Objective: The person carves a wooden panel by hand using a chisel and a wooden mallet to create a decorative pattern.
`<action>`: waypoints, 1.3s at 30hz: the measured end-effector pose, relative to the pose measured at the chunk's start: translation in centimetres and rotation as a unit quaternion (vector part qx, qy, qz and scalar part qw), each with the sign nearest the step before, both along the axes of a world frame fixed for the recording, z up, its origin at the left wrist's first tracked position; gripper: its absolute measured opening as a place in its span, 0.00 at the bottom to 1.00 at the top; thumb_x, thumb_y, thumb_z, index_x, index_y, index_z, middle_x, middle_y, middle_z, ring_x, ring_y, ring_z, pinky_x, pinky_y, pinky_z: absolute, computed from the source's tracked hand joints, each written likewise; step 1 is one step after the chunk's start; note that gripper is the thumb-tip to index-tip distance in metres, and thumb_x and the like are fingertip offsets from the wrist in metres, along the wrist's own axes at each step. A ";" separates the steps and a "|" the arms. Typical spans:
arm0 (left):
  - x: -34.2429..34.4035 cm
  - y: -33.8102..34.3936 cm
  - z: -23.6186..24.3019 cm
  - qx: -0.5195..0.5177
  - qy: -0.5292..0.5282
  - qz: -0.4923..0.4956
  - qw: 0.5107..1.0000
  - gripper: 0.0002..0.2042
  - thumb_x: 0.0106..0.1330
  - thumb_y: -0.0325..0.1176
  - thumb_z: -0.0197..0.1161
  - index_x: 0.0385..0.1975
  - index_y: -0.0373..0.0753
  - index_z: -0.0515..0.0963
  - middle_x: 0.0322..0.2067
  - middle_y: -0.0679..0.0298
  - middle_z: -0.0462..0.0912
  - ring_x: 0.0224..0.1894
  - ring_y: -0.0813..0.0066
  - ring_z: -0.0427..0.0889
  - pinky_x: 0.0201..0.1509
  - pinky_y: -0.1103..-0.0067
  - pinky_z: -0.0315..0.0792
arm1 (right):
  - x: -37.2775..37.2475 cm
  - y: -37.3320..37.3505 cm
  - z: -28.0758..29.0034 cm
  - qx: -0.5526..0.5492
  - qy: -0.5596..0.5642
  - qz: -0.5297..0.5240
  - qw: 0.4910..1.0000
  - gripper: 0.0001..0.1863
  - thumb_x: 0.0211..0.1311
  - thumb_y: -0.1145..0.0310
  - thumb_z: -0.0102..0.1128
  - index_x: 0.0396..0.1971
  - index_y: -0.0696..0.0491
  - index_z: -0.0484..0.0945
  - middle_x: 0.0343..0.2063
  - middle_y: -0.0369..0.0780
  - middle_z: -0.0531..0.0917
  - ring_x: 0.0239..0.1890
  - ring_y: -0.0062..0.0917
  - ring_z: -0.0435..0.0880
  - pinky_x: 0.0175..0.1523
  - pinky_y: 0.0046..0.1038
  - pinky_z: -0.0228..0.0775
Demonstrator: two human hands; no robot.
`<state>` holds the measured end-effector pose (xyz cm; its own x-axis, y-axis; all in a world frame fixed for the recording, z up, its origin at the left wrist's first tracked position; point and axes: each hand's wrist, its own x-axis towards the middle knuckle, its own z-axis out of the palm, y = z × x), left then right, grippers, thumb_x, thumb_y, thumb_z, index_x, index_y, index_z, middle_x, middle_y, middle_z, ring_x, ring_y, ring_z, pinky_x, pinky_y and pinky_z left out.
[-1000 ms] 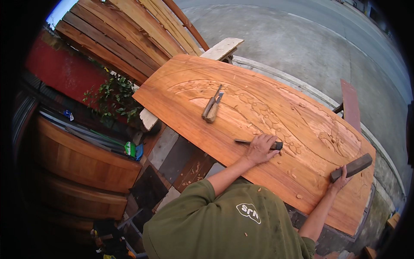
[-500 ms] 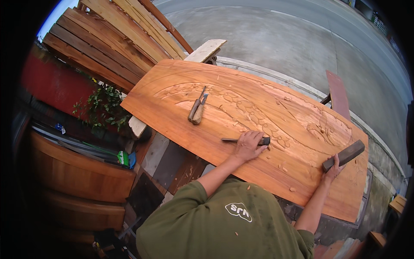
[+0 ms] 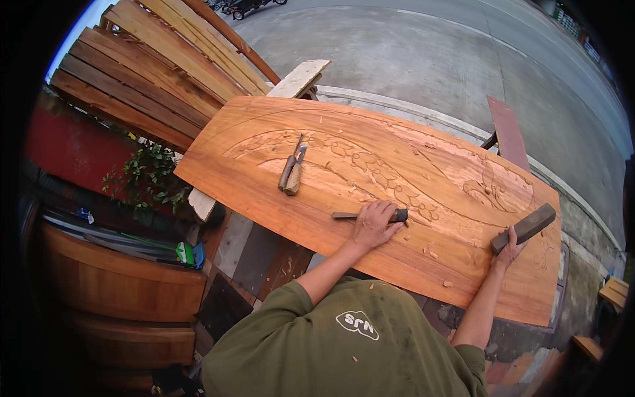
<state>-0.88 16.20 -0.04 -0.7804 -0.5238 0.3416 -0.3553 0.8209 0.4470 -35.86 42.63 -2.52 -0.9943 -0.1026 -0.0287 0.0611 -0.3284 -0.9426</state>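
A broad orange-brown wooden panel (image 3: pixel 264 198) with carved flowers and curving lines lies in front of me. My left hand (image 3: pixel 375 225) rests on it, closed around a chisel (image 3: pixel 399 216); the dark handle end sticks out to the right and the metal blade to the left. My right hand (image 3: pixel 508 251) grips a dark rectangular wooden block (image 3: pixel 526 228) near the panel's right end. Two more carving tools, a chisel with a pale wooden handle (image 3: pixel 294 180) and a darker-handled one (image 3: pixel 286 173), lie side by side left of my left hand.
Loose wood chips (image 3: pixel 430 251) are scattered over the panel. Supports (image 3: pixel 301 78) show beyond its far edge. Stacked planks (image 3: pixel 152 66) lean at the far left above a leafy plant (image 3: pixel 149 173). Wooden boards (image 3: pixel 122 261) stand at the left. Concrete pavement (image 3: pixel 410 56) stretches beyond.
The view has shifted slightly, so the scene sits a little further left. Both hands keep their holds on the chisel and the wooden block, with little visible movement over the panel.
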 end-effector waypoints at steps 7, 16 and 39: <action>0.2 -0.1 -0.2 0.001 -0.006 -0.006 1.000 0.28 0.66 0.47 0.76 0.61 0.38 0.79 0.59 0.57 0.84 0.65 0.54 0.80 0.66 0.59 0.73 | -0.1 0.1 -0.1 0.006 0.001 0.002 1.000 0.25 0.70 0.73 0.72 0.60 0.54 0.68 0.39 0.41 0.83 0.35 0.27 0.85 0.41 0.30 0.83; 0.1 -0.4 -0.2 0.021 0.000 -0.018 1.000 0.27 0.67 0.47 0.75 0.61 0.38 0.79 0.59 0.56 0.84 0.66 0.52 0.79 0.67 0.59 0.72 | -0.9 0.3 -1.2 0.002 0.010 0.004 1.000 0.28 0.69 0.73 0.73 0.62 0.52 0.66 0.38 0.41 0.83 0.34 0.27 0.86 0.39 0.30 0.84; 0.6 -1.3 -0.3 0.082 0.000 -0.039 0.996 0.30 0.69 0.36 0.70 0.72 0.38 0.74 0.66 0.56 0.80 0.71 0.52 0.75 0.73 0.59 0.69 | -0.1 -0.7 -0.2 0.041 -0.017 -0.004 0.999 0.21 0.73 0.69 0.70 0.58 0.51 0.68 0.38 0.42 0.83 0.35 0.28 0.86 0.38 0.30 0.83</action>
